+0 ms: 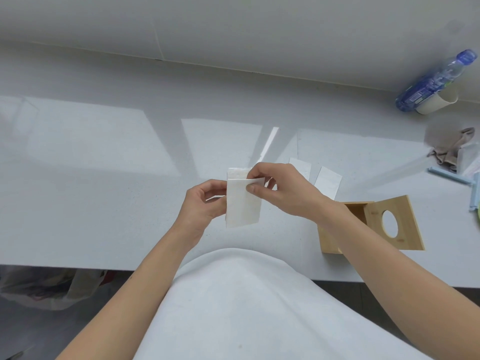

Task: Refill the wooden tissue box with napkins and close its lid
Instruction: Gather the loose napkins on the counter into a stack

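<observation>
A white stack of folded napkins (241, 206) is held up above the pale counter (104, 178) in the middle of the view. My left hand (205, 203) grips the stack's left edge. My right hand (283, 188) pinches the top napkin's upper right corner between thumb and fingers. The wooden tissue box (335, 240) stands open on the counter to the right, partly hidden by my right forearm. Its lid (394, 222), with a round hole, is swung open to the right.
Two flat white wrappers (327, 181) lie on the counter behind my right hand. At the far right stand a blue water bottle (433, 81), a paper cup (439, 102), a crumpled cloth (449, 149) and plastic items. The counter's front edge runs just before my body.
</observation>
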